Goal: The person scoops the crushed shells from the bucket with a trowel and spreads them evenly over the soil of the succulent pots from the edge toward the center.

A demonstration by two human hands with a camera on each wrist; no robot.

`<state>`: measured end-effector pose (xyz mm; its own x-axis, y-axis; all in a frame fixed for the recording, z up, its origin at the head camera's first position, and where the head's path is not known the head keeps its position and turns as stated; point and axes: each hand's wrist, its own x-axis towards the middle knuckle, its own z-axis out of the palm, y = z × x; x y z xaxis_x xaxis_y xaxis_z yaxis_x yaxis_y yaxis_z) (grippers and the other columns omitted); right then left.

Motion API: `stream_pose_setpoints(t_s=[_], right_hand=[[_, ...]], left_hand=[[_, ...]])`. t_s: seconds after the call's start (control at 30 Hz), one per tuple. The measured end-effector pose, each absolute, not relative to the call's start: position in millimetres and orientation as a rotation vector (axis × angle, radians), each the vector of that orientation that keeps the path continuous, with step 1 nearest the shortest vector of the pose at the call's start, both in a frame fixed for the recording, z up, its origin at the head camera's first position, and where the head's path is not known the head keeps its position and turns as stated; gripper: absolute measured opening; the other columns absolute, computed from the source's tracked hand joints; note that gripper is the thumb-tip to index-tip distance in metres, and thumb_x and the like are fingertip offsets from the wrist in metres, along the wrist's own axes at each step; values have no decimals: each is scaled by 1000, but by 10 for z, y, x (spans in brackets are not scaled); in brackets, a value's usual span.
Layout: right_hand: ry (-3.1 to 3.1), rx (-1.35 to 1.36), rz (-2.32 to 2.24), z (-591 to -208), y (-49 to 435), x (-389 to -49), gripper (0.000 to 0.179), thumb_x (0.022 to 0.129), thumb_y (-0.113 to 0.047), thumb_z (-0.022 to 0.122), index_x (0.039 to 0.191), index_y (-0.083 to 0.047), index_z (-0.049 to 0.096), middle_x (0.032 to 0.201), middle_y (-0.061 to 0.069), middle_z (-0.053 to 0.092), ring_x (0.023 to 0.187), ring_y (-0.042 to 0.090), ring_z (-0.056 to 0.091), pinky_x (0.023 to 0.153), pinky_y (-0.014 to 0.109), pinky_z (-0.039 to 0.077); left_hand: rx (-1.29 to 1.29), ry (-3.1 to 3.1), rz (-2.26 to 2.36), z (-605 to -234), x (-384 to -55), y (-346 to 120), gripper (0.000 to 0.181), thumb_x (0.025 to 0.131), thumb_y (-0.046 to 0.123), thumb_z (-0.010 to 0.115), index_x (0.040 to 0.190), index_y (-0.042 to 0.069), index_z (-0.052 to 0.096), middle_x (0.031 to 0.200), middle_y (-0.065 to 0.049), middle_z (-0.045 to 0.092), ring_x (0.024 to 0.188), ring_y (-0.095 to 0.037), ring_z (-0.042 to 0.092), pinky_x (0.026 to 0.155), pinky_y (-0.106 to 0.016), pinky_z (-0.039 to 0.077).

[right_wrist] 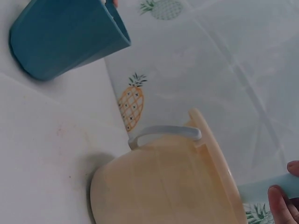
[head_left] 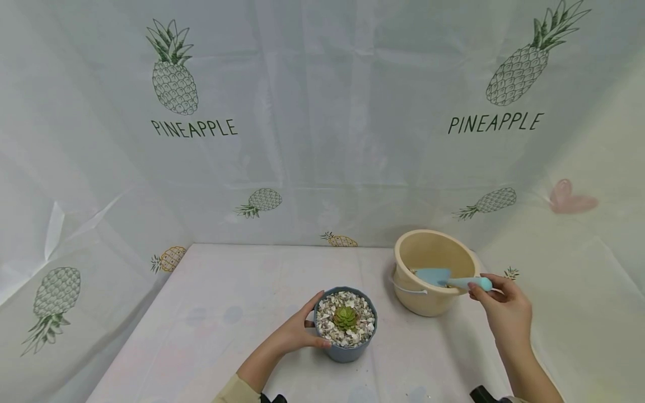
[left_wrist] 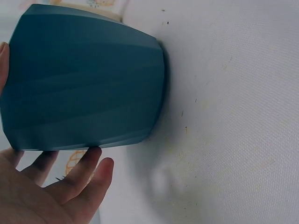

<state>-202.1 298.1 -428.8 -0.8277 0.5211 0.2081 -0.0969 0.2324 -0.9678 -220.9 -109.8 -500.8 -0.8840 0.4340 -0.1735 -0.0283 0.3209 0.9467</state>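
Observation:
A blue-grey flowerpot stands on the table, filled with pale pebbles around a small green succulent. My left hand holds the pot from its left side, thumb toward the front and fingers toward the back. The left wrist view shows the pot's faceted wall between thumb and fingers. On the right, my right hand pinches the handle end of a light blue trowel. The trowel lies level across the mouth of a cream bucket, its blade inside the rim. What the bucket holds is mostly hidden.
A grey-white bail handle hangs at the bucket's side. The pale table cover has small specks of dirt near the pot. Pineapple-printed sheeting rises behind the table and on both sides, close to the bucket.

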Motion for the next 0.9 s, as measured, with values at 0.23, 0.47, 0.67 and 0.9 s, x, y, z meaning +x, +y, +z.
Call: stream_pose_setpoints(t_s=[0.23,0.47,0.67,0.9], right_hand=[[-2247,-328,1455,-4349,3009,-2067,44,89,-17,74,123,5,58,108,-12,51,74,-5,63,65,11,47],[-2335,-319,1377,-4399,3040,-2132,45,90,-23,72,126,2,59,103,-13,56,74,-5,59,63,15,50],[-2362,-335,1344,-4436,3055,-2159,40,92,-23,71,123,0,61,96,-12,63,74,-2,59,62,17,51],[-2379,-310,1327,-4398,3039,-2109,43,91,-24,71,126,-1,59,99,-8,66,77,-2,57,62,17,51]], left_hand=[[362,2192,1586,-4998,-2211,-1078,113,71,17,89,158,24,18,154,-28,21,118,-44,53,93,-66,40],[361,2186,1598,-4994,-2203,-1046,113,70,14,89,158,23,18,154,-28,21,116,-41,55,93,-64,41],[336,2174,1618,-5006,-2183,-1041,113,70,13,89,158,25,19,154,-29,20,117,-42,54,93,-63,42],[332,2157,1687,-5050,-2143,-1110,107,73,17,88,157,22,21,152,-30,24,116,-42,55,90,-55,49]])
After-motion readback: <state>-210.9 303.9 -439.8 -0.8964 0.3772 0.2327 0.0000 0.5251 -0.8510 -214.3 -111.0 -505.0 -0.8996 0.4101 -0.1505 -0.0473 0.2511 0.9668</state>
